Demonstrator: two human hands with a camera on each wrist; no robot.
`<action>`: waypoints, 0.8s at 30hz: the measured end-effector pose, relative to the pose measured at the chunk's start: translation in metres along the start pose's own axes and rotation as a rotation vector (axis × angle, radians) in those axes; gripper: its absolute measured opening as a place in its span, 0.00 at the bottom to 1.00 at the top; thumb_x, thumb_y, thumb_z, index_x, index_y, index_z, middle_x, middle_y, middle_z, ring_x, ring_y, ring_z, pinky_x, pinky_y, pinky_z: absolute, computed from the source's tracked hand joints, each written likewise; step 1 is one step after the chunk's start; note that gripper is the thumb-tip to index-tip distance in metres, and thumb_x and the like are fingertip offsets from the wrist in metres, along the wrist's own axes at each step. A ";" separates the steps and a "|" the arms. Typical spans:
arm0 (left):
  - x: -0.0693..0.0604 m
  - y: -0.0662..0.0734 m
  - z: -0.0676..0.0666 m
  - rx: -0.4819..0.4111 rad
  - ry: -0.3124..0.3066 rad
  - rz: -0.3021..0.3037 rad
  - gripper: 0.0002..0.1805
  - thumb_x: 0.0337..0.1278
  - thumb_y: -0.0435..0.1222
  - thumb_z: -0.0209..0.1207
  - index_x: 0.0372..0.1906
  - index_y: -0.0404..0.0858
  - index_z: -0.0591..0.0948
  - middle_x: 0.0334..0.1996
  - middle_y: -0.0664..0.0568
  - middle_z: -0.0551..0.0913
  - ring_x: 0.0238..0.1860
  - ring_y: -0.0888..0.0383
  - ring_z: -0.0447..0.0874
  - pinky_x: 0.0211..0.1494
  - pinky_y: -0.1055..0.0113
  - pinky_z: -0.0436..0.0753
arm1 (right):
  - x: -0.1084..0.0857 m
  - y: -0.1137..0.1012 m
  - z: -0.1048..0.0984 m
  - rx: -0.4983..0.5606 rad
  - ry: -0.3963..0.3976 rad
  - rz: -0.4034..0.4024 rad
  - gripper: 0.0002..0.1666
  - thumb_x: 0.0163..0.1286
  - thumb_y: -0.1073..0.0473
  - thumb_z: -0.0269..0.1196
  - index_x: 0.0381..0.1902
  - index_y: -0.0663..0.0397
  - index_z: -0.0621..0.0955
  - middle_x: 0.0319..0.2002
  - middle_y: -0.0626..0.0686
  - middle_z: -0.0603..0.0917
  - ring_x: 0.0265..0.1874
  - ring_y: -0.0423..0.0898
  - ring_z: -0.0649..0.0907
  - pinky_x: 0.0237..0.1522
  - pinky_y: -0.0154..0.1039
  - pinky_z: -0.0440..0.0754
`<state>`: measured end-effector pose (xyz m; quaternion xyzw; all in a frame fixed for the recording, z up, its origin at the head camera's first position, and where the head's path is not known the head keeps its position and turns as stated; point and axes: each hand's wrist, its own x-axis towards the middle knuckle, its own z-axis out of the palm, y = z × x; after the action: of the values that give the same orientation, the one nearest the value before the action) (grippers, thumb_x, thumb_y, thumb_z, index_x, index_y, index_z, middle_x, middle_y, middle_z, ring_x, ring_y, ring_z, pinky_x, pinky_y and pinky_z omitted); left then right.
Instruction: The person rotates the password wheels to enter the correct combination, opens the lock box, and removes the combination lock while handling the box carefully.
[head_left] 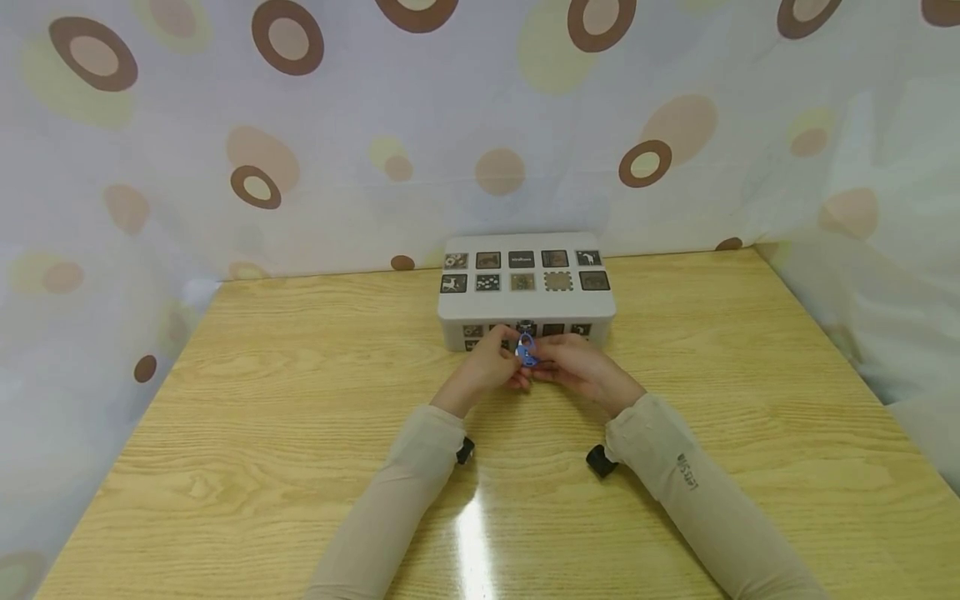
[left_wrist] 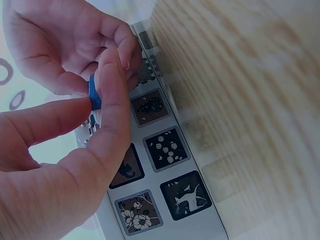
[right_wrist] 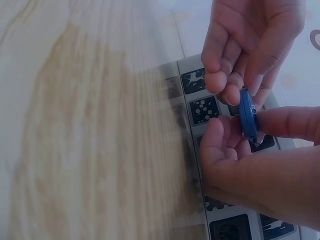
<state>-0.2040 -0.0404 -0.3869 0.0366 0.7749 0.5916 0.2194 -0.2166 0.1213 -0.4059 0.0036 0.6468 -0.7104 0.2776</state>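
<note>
Pinched the blue lock (head_left: 527, 357) in the left hand (head_left: 486, 363), between thumb and finger, and in the right hand (head_left: 579, 363) too — held at the front of the box (head_left: 525, 305), just below the latch (head_left: 527, 326). Seemed best to steady the lock lightly, keep its loop lined up with the latch and avoid tugging. Pointed loop end toward the latch, long axis running back from there — could not tell whether hooked on.

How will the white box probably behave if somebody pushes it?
The white box would probably slide rather than tip, since it sits low and wide on the table. It looks stiff, with straight walls. Its rectangular shape makes rolling unlikely.
</note>
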 end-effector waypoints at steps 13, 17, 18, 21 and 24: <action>0.001 -0.002 -0.001 -0.007 -0.006 -0.011 0.21 0.67 0.23 0.47 0.63 0.29 0.63 0.31 0.37 0.81 0.33 0.45 0.85 0.41 0.58 0.85 | -0.001 -0.001 0.002 0.007 0.003 -0.005 0.24 0.75 0.70 0.45 0.62 0.85 0.60 0.39 0.55 0.77 0.34 0.39 0.82 0.45 0.32 0.81; 0.001 -0.002 0.000 -0.008 -0.006 -0.012 0.21 0.67 0.23 0.47 0.63 0.29 0.63 0.31 0.37 0.81 0.33 0.45 0.85 0.42 0.58 0.85 | 0.000 0.001 0.001 0.024 0.004 0.001 0.24 0.74 0.71 0.46 0.62 0.85 0.60 0.39 0.56 0.77 0.34 0.39 0.82 0.44 0.33 0.81; 0.001 -0.002 0.000 -0.007 -0.004 -0.011 0.21 0.67 0.22 0.47 0.63 0.29 0.63 0.31 0.37 0.81 0.34 0.44 0.85 0.42 0.58 0.85 | 0.001 0.001 0.001 0.027 0.005 0.000 0.24 0.74 0.71 0.46 0.62 0.85 0.61 0.39 0.56 0.77 0.34 0.40 0.82 0.44 0.33 0.81; 0.001 -0.002 0.000 -0.006 -0.002 -0.005 0.21 0.67 0.22 0.48 0.63 0.29 0.64 0.31 0.36 0.81 0.35 0.41 0.85 0.42 0.58 0.85 | 0.002 0.001 0.001 0.028 0.005 -0.008 0.23 0.73 0.71 0.47 0.61 0.85 0.62 0.40 0.57 0.78 0.34 0.40 0.82 0.44 0.32 0.81; 0.002 -0.003 -0.001 -0.008 -0.002 -0.002 0.21 0.66 0.22 0.48 0.63 0.29 0.63 0.31 0.36 0.81 0.37 0.40 0.85 0.42 0.58 0.85 | 0.002 0.001 0.001 0.014 0.001 -0.019 0.23 0.73 0.72 0.47 0.61 0.85 0.62 0.41 0.57 0.78 0.35 0.40 0.82 0.44 0.32 0.81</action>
<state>-0.2050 -0.0412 -0.3898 0.0355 0.7725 0.5943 0.2209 -0.2176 0.1200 -0.4069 -0.0004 0.6421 -0.7173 0.2705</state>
